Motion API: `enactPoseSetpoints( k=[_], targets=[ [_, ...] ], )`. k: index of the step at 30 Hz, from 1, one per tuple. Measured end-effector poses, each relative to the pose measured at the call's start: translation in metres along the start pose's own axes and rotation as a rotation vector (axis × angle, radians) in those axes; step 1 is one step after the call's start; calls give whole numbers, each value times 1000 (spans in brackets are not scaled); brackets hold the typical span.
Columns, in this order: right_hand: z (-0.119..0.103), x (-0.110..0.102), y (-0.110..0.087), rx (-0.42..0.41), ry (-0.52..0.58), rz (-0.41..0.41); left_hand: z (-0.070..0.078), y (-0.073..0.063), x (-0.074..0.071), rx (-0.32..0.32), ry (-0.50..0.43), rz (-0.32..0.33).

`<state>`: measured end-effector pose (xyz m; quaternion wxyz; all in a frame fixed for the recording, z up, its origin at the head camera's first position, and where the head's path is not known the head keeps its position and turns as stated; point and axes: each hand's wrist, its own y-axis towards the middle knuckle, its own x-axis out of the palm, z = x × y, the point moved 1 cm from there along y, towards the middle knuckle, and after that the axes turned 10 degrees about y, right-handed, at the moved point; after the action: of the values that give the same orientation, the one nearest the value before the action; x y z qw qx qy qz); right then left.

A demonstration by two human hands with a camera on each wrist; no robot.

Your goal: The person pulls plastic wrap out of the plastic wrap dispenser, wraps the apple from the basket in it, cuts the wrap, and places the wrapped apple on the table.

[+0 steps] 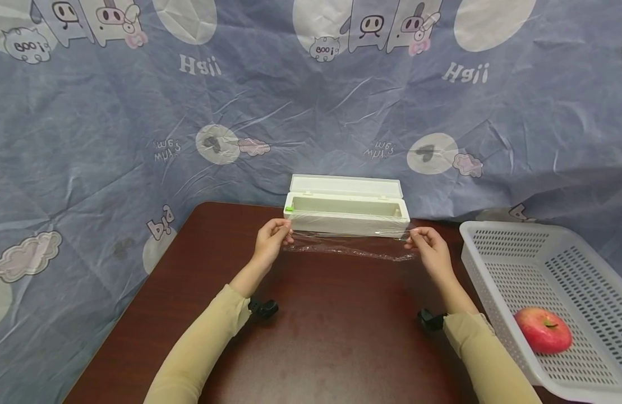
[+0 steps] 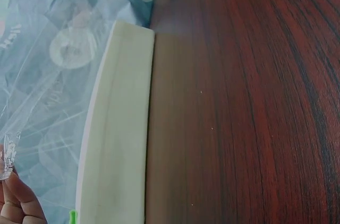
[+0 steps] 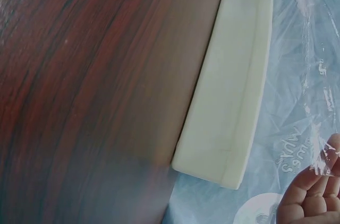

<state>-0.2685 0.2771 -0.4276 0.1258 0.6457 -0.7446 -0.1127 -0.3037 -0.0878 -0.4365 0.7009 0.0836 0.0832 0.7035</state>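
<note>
A clear sheet of plastic wrap [image 1: 348, 249] stretches between both hands in front of a white wrap dispenser box [image 1: 347, 225]. My left hand [image 1: 269, 242] pinches the sheet's left corner between thumb and fingers, beside the box's left end. At the other end, my right hand [image 1: 431, 250] pinches the right corner. Bunched film shows at the fingertips of each hand in the wrist views. The box's hinged lid [image 1: 346, 185] stands raised at the back, and a small green piece [image 1: 289, 209] sits at its left end. Film runs back over the box's front edge.
On the right stands a grey-white perforated plastic basket [image 1: 500, 306] holding a red apple [image 1: 543, 331]. The dark brown wooden table [image 1: 341, 348] ends behind the box at a blue patterned cloth [image 1: 300, 101]. Black straps with cameras sit at both wrists.
</note>
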Motion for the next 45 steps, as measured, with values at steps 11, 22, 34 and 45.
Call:
enactPoseSetpoints(
  k=[11, 22, 34, 45],
  targets=[
    [-9, -1, -8, 12, 65, 29, 9, -9, -2, 16, -17, 17],
    [-23, 3, -16, -15, 129, 25, 19, -17, -2, 66, -82, 23],
    [-29, 3, -23, -43, 174, 23, 28, -23, -5, 77, -83, 28],
    [-41, 6, -30, -77, 195, 27, 34, -26, -7, 105, -87, 38]
  ],
)
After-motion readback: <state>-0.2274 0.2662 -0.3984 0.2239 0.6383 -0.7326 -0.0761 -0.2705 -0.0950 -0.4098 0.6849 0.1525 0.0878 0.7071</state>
